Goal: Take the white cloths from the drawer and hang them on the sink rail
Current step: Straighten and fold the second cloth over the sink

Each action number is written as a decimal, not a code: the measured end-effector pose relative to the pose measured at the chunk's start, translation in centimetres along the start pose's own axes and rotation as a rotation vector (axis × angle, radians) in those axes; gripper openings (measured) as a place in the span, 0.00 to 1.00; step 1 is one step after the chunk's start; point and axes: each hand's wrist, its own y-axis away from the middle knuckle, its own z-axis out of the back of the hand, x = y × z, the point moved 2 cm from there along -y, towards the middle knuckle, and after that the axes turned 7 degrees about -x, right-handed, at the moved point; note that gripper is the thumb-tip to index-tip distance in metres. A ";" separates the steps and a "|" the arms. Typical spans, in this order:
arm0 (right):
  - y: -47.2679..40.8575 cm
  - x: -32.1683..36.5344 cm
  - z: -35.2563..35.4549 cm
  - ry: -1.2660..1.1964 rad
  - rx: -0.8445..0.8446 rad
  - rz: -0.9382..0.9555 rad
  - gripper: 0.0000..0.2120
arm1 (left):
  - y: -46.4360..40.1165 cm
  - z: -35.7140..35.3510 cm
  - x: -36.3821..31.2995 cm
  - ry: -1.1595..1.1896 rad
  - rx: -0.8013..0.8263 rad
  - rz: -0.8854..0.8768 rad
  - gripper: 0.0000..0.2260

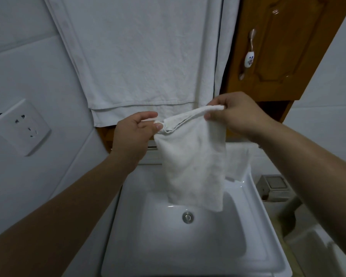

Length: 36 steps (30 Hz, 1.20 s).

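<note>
Fingers (pixel 148 116) of the left hand (pixel 133 132) curl toward the thumb and pinch the left top corner of a white cloth (pixel 192 166). On the other side, the right hand (pixel 236 114) pinches the right top corner, thumb below and fingers above the bunched edge. Between the two hands the top hem runs slack and rises toward the right. From there the cloth hangs down in a loose, wrinkled sheet, its lower edge dangling over the back of the sink (pixel 128 226), apart from the basin floor.

Behind the cloth, to the right, a second cloth (pixel 238 160) is draped at the back right of the sink; what it hangs on is hidden. A round metal drain (pixel 187 216) sits in the middle of the basin.

Above the hands a large towel (pixel 144 56) hangs flat against the wall, its lower hem just behind the left fingers. Right of it is a wooden cabinet door (pixel 284 47) with a ceramic handle (pixel 249 58). On the tiled wall to the left is a socket (pixel 20 126). Low at right sits a grey box (pixel 274 186).
</note>
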 end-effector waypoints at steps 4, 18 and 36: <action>0.1 0.4 -0.6 0.276 0.158 0.059 0.03 | -0.4 0.1 -0.2 0.072 0.006 0.116 0.17; -1.7 -0.1 3.4 0.170 0.105 -0.033 0.07 | -0.7 -0.7 -2.9 -0.357 0.202 -0.213 0.09; -2.7 -1.5 0.2 0.445 0.195 0.039 0.04 | -2.1 -3.7 -2.6 -1.323 0.356 -0.646 0.10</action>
